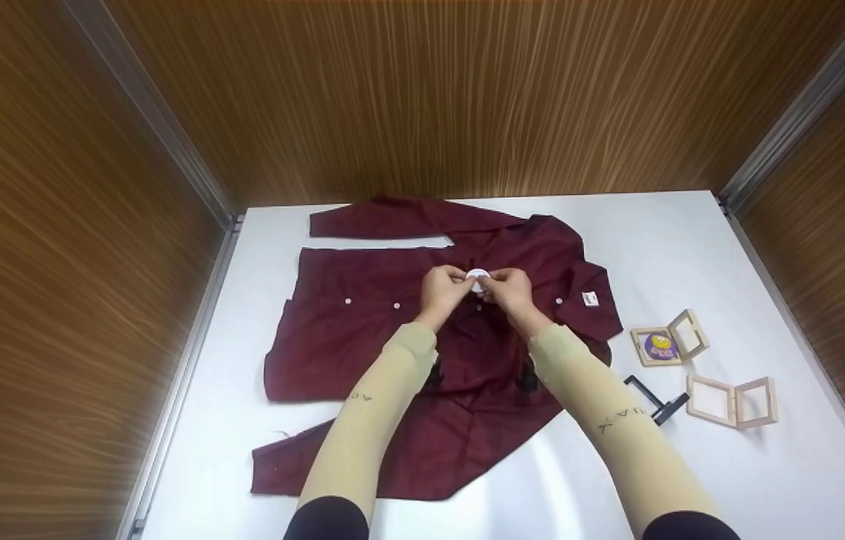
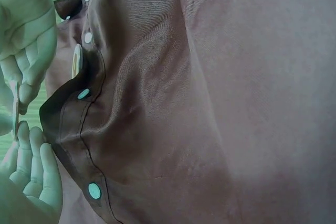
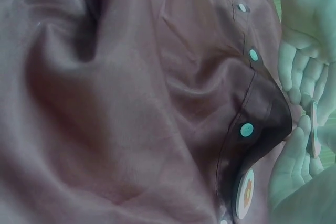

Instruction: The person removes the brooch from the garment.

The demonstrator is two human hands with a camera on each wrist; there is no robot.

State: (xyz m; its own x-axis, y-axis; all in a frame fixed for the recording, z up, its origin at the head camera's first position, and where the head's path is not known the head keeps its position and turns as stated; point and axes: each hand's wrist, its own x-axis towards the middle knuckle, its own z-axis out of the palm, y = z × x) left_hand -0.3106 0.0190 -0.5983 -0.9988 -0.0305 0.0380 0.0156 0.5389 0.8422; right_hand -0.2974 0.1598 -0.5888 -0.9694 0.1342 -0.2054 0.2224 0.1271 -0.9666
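Note:
Both hands meet over a maroon button-up shirt (image 1: 362,345) that lies spread out with its collar to the right. My left hand (image 1: 443,291) and right hand (image 1: 512,289) pinch opposite sides of a small white round disc (image 1: 477,276). Edge-on in the wrist views, that disc (image 3: 314,128) looks thin; its front cannot be made out. Close by, a round badge with an orange flower (image 3: 245,194) sits at the raised button placket (image 2: 71,108), between two buttons. In the head view this badge is hidden.
Right of the shirt, a wooden hinged frame (image 1: 647,358) holds a purple and yellow round badge (image 1: 660,346). Another open wooden frame (image 1: 713,416) and a black frame (image 1: 668,411) lie nearer. Wood-grain panels (image 1: 422,97) wall in the white table (image 1: 205,420).

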